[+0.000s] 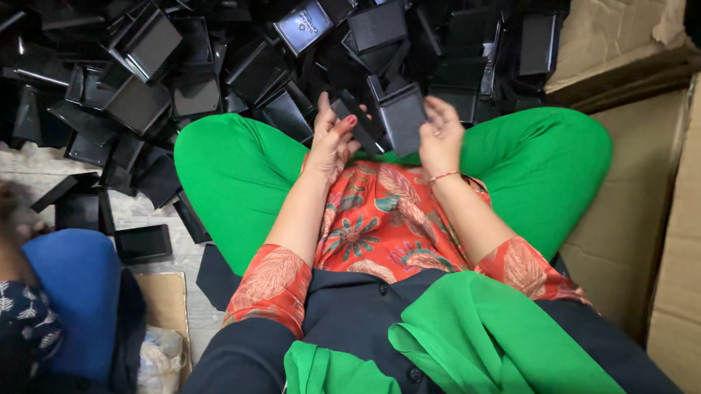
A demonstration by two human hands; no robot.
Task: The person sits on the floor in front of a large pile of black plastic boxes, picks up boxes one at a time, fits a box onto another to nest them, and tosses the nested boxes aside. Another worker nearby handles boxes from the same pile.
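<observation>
Single head-worn view, looking steeply down, close over the lap (381,223), black box pile (214,54) just ahead on the floor

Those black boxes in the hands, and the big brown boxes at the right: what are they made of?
The black box in the right hand looks like moulded plastic, its smooth faces catching a dull sheen. The brown boxes look like matte corrugated cardboard, with creased flaps.
</observation>
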